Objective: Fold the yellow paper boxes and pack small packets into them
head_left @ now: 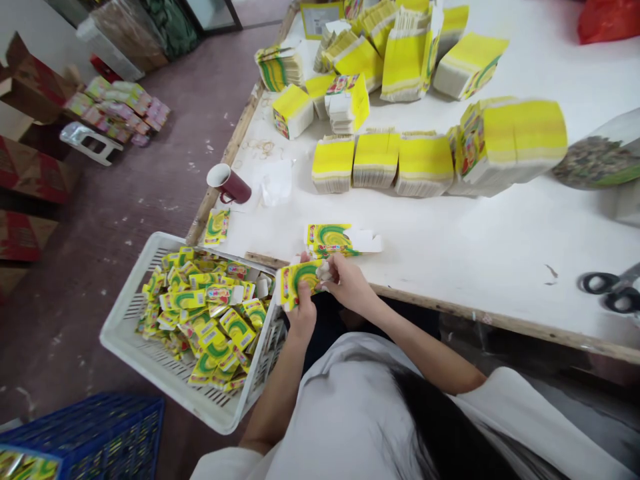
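A small yellow-and-green carton [290, 283] is held just off the table's front edge. My left hand [304, 317] grips its body from below, thumb across the printed face. At the carton's right end, my right hand [353, 287] has its fingers pinched on the white end flaps. Right behind my hands, a few more printed cartons [327, 237] lie on the white table [450, 247], their white flaps pointing right. To the left of my hands, a white plastic crate [165, 388] holds a heap of folded yellow cartons [205, 320].
Stacks of flat yellow cartons [425, 160] stand across the table's far side. A maroon mug [239, 190] and a single carton [217, 227] are near its left edge. Scissors [613, 293] lie at the right. A blue crate [120, 433] stands on the floor, lower left.
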Demonstrator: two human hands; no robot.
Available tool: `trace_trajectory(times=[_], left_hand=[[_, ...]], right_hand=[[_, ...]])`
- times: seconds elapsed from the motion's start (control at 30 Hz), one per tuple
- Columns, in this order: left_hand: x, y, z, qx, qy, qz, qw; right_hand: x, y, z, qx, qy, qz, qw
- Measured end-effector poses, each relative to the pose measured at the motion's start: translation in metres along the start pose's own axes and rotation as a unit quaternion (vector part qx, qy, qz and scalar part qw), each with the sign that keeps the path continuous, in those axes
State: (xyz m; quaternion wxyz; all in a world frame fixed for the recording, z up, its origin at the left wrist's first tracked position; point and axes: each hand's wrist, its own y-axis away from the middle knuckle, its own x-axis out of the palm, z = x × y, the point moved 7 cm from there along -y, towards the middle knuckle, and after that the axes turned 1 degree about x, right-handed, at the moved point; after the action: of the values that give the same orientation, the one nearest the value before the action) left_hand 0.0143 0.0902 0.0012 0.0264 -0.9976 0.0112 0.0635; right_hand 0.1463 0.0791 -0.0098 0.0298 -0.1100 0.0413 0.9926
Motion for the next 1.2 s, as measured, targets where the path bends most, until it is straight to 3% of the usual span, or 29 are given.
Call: trace_trajectory(times=[0.1,0.27,0.43,0.63,0.7,0.8,0.9,1.07,1.2], left_hand=[[-0.003,0.001,-0.001,0.034,-0.018,-0.021,0.999],[-0.001,-0.004,0.008,-0.002,0.045,-0.056,0.997],[0.003,-0.004,0.0,-0.021,0.052,-0.059,0.997],[0.001,-0.001,-0.004,-0.011,0.079,-0.082,0.993],[0.004,-0.003,-0.007,-0.026,0.082,-0.059,0.995],[0.005,-0.008,-0.018,-0.031,0.159,-0.03,0.986],[-0.002,-0.014,-0.028,0.0,0.208,-0.052,0.977],[-0.001,-0.013,-0.025,0.002,0.091,-0.01,0.996],[-0.012,-0.011,-0.016,0.009,0.082,-0.082,0.993]], right_hand=[[0.002,0.001,0.004,-0.011,-0.039,-0.007,0.999],[0.01,-0.001,0.005,-0.008,-0.207,0.098,0.973],[0.005,0.001,0.013,-0.018,-0.196,0.114,0.974],[0.008,0.01,0.032,-0.03,-0.327,0.218,0.919],[0.009,0.012,0.035,-0.038,-0.336,0.213,0.916],[0.016,0.016,0.04,-0.06,-0.287,0.198,0.935],[0.024,0.019,0.039,-0.051,-0.219,0.173,0.959],[0.011,0.012,0.028,-0.022,-0.21,0.089,0.973],[-0.009,0.003,0.021,-0.035,-0.222,0.042,0.973]])
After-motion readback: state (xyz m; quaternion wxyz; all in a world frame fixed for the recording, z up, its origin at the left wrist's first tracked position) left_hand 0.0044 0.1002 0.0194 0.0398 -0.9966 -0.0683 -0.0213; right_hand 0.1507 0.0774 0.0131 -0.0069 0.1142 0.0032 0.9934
